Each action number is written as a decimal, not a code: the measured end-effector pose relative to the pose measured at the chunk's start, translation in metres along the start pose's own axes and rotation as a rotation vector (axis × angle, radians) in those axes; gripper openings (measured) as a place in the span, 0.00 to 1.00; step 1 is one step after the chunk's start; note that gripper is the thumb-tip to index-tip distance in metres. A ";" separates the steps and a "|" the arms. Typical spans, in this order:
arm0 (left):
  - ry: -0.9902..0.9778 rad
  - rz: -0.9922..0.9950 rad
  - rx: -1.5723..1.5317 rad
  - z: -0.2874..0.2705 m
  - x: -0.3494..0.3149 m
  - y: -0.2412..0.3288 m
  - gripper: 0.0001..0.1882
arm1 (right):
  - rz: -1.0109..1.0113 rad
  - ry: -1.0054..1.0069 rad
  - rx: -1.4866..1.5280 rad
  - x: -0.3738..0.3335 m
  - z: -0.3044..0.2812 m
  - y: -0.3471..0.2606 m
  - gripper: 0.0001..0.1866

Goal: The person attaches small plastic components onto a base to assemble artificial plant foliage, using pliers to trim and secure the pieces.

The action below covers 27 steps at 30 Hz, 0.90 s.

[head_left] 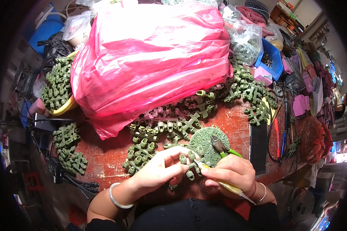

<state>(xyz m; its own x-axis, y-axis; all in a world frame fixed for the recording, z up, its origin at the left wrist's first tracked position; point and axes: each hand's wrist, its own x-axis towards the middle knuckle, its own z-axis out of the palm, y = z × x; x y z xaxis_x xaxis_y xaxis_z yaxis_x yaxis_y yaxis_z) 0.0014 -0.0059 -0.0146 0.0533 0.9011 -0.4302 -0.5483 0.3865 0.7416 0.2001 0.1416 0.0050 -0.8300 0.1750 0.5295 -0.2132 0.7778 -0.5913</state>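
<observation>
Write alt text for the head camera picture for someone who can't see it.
A person's left hand holds a green moulded plastic piece while the right hand works on it with a small yellow-handled tool. More green pieces and a big pink plastic bag cover the worn red table.

Counts, as seen from above:

- Hands: two, left (158,167) and right (229,171).
- Bangles: one on the left wrist (117,198), two thin ones on the right wrist (260,192).
- Pink bag (150,57): one, large.
- Clear bags (245,38): at least two at the back; more may be hidden.
- Blue bin (273,59): one.
- Yellow bowl (63,109): one, heaped.
- Green pad (204,140): one, round.
- Pliers (221,147): one pair, green handles.
- Knife (219,181): one, in the right hand.
- Green sprues (142,148): too many to count, in several heaps on the bench (104,158).
- Red pen (277,133): one.
</observation>
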 end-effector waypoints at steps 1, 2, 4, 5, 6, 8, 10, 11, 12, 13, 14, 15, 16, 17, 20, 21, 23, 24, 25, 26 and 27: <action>-0.001 0.000 0.000 0.000 0.000 0.000 0.16 | 0.001 0.000 -0.001 0.000 0.000 0.000 0.19; -0.006 -0.004 0.005 -0.001 0.000 -0.001 0.16 | 0.003 0.013 0.004 0.000 0.000 0.000 0.19; -0.010 -0.009 0.010 -0.001 0.001 -0.002 0.16 | 0.006 0.026 0.008 0.000 -0.001 0.000 0.18; -0.010 -0.001 0.005 -0.001 0.001 -0.003 0.16 | 0.017 0.031 0.026 -0.001 -0.001 0.000 0.18; -0.008 0.007 0.001 -0.001 0.001 -0.003 0.16 | 0.028 0.035 0.045 -0.001 -0.001 0.000 0.18; -0.014 0.019 -0.011 -0.002 0.001 -0.006 0.16 | 0.031 0.036 0.060 0.000 -0.002 -0.001 0.18; -0.019 0.030 -0.025 -0.003 0.001 -0.007 0.16 | 0.036 0.037 0.076 0.001 -0.003 -0.002 0.18; -0.020 0.028 -0.029 -0.002 0.000 -0.006 0.15 | 0.038 0.027 0.084 0.001 -0.004 -0.001 0.18; -0.023 0.026 -0.033 -0.002 0.000 -0.005 0.15 | 0.041 0.018 0.091 0.000 -0.004 -0.001 0.18; -0.023 0.027 -0.033 -0.002 0.000 -0.005 0.15 | 0.042 0.017 0.090 0.000 -0.005 -0.001 0.18; -0.018 0.019 -0.034 -0.001 0.001 -0.005 0.15 | 0.049 0.021 0.110 0.000 -0.005 -0.001 0.18; -0.012 0.011 -0.035 -0.001 0.000 -0.005 0.15 | 0.055 0.025 0.132 0.000 -0.005 -0.001 0.18; -0.011 0.011 -0.035 -0.001 0.000 -0.005 0.15 | 0.055 0.025 0.132 0.000 -0.005 -0.001 0.18; -0.013 0.010 -0.028 -0.002 0.000 -0.005 0.15 | 0.062 0.017 0.147 0.000 -0.005 -0.001 0.19; -0.009 0.002 -0.016 -0.002 0.000 -0.004 0.15 | 0.075 0.008 0.166 0.000 -0.006 -0.001 0.19; -0.003 -0.004 -0.012 -0.001 0.000 -0.003 0.15 | 0.079 0.006 0.170 0.000 -0.006 -0.001 0.19; 0.004 -0.013 0.004 -0.002 0.000 -0.002 0.14 | 0.082 0.000 0.167 0.001 -0.006 -0.001 0.18; 0.006 -0.021 0.020 -0.001 0.000 -0.002 0.14 | 0.085 -0.005 0.159 0.001 -0.006 -0.001 0.18; 0.004 -0.022 0.020 -0.001 0.000 -0.002 0.14 | 0.086 -0.005 0.157 0.000 -0.006 -0.001 0.18; 0.004 -0.019 0.018 -0.001 0.001 -0.002 0.14 | 0.080 0.001 0.153 0.000 -0.005 -0.001 0.18; 0.007 -0.016 0.017 -0.001 0.001 -0.002 0.14 | 0.072 0.006 0.153 0.000 -0.004 0.000 0.18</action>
<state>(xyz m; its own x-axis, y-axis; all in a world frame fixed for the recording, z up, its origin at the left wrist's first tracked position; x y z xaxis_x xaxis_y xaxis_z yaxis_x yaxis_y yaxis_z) 0.0017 -0.0063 -0.0169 0.0563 0.8935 -0.4455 -0.5334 0.4041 0.7431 0.2027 0.1439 0.0074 -0.8430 0.2307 0.4860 -0.2297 0.6626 -0.7129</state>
